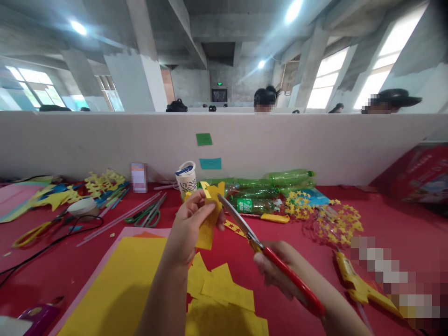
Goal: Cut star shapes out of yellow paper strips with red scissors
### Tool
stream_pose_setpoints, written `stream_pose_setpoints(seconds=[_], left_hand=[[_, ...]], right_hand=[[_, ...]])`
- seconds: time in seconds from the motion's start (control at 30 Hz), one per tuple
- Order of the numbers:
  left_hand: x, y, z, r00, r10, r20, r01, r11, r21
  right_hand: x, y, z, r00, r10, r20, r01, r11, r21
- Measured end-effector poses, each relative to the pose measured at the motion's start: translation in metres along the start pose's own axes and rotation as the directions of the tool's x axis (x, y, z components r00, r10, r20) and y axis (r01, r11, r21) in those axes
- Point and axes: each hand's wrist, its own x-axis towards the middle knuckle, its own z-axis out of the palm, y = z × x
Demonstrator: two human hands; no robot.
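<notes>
Yellow paper (205, 235), apparently partly cut along its upper edge, is pinched in the left hand (189, 219) above the desk (317, 249); scissors (255, 241) are gripped in the right hand (268, 271). Loose pieces (229, 291) below appear uncut; finished yellow stars (345, 223) are heaped to the right.

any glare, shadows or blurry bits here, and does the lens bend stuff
In the head view, glare streaks spread from the brightest ceiling light and the right-hand windows wash out white; in the head view, a shadow darkens the large yellow sheet; also in the head view, the scissors look fairly clear, the phone is pixelated, and the edges seem stretched.
</notes>
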Motion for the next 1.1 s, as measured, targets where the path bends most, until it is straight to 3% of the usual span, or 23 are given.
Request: stream_pose_setpoints(seconds=[0.4,0.67,1.1], left_hand=[[-0.0036,0.0077,0.0024,0.991,0.0,-0.135,0.045,0.943,0.331],[-0.0026,0.0057,-0.0009,0.991,0.043,-0.127,-0.01,0.968,0.252],[-0.0031,0.0024,-0.0055,0.997,-0.021,-0.077,0.041,0.96,0.275]], right_hand=[[-0.0005,-0.0008,-0.0043,0.999,-0.006,0.039,0.009,0.998,-0.057],[-0.001,-0.0001,-0.0041,0.995,-0.076,0.071,0.078,0.997,-0.026],[0.0013,-0.002,-0.0032,0.995,-0.066,0.077,0.07,0.996,-0.053]])
